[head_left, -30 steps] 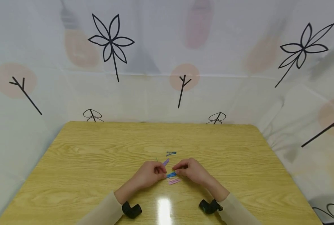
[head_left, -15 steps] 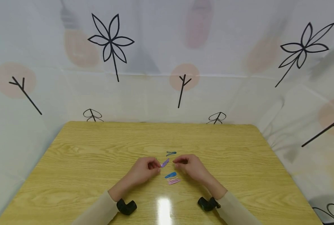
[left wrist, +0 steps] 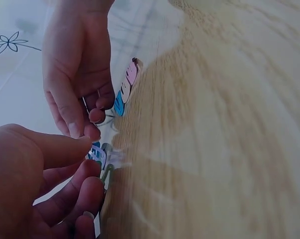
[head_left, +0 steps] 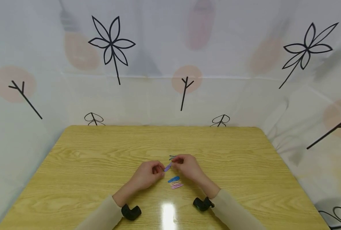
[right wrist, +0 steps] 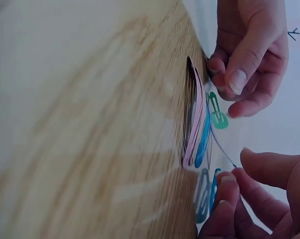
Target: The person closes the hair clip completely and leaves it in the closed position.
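A purple snap hair clip (head_left: 167,167) lies slanted between the two hands. My right hand (head_left: 188,167) pinches its far end between thumb and forefinger, as the right wrist view also shows. My left hand (head_left: 147,175) is beside the clip's near end, fingers loosely bent and the thumb apart from them. Close to the left fingertips is a green hair clip (right wrist: 219,118), hidden by that hand in the head view. Nearer the body, a blue clip (head_left: 174,179), a cream clip (head_left: 175,183) and a pink clip (head_left: 177,186) lie in a close row.
Beyond the right fingers lies another blue hair clip (head_left: 172,157), partly covered by that hand. All of this is on a wood-grain table (head_left: 101,147). A white patterned cloth (head_left: 147,102) hangs behind it. Each wrist wears a black camera mount (head_left: 131,212).
Both hands have left the blue clip in the row and moved away from the body. The right hand then came left and took hold of the purple clip's far end.
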Tool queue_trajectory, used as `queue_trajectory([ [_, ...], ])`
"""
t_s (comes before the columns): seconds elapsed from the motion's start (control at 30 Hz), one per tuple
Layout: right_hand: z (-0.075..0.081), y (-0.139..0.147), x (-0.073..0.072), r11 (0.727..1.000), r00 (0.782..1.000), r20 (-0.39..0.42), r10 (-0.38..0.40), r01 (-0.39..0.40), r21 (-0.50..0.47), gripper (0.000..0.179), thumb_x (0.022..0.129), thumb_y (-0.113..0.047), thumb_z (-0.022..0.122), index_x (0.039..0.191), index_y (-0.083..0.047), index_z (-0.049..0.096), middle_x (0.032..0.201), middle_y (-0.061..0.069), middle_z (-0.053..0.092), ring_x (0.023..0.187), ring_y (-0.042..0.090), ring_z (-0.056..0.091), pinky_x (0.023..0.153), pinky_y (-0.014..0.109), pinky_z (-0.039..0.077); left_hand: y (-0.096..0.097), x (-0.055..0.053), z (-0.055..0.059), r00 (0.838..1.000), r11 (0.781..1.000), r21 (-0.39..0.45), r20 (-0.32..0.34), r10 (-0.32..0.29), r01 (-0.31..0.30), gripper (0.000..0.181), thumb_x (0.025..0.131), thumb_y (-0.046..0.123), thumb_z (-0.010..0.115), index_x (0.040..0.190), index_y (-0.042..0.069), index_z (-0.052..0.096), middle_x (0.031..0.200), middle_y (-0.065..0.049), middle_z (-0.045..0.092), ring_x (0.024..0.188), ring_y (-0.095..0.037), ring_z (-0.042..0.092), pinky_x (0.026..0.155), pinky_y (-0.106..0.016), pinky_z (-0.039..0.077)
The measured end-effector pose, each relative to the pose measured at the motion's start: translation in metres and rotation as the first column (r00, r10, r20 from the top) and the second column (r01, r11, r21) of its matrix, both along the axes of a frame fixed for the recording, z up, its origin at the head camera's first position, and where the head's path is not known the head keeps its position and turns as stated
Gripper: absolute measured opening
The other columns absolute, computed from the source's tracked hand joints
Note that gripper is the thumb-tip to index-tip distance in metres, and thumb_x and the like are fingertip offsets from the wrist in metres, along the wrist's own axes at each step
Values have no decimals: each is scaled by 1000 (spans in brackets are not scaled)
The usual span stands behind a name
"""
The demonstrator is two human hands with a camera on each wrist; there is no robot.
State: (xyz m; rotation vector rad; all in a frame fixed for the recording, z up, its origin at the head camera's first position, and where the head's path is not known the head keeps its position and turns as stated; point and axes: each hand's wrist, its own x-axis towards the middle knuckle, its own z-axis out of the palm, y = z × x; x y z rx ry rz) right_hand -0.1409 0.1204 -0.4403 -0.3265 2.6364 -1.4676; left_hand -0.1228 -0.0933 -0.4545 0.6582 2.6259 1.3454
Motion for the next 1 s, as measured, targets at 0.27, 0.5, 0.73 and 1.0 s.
queue_trajectory([
  [0.27, 5, -7, -1, 996, 999, -11, -33, 33, 88, 4, 88, -10, 76, 88, -6, 75, 81, -1, 68, 73, 12, 59, 68, 31, 49, 1, 0, 1, 999, 1000, -26, 28, 18, -17, 9, 91, 17, 72, 99, 13, 72, 76, 9, 61, 65, -8, 55, 60, -27, 46],
  [0.5, 4, -4, -1, 995, 997, 21, -68, 66, 75, 4, 88, -11, 75, 88, -7, 75, 81, -1, 68, 73, 14, 57, 65, 30, 48, 1, 1, 2, 998, 999, -24, 49, 34, -33, 9, 91, 17, 72, 99, 13, 73, 76, 9, 61, 65, -8, 55, 60, -26, 46],
  [0.73, 4, -1, 0, 992, 994, 12, -109, 108, 61, 4, 89, -12, 75, 88, -8, 76, 83, -1, 69, 74, 14, 57, 67, 32, 47, 2, 1, 2, 998, 999, -22, 43, 42, -41, 9, 90, 18, 72, 98, 13, 73, 76, 9, 61, 65, -8, 55, 60, -27, 46],
  [1.0, 6, -1, 7, 994, 993, 37, -109, 109, -25, 5, 90, -11, 74, 87, -6, 75, 80, 0, 68, 73, 14, 58, 66, 30, 48, 2, 2, 2, 996, 998, 5, 51, 68, -68, 6, 91, 21, 72, 95, 17, 73, 76, 10, 62, 65, -9, 56, 59, -27, 46],
])
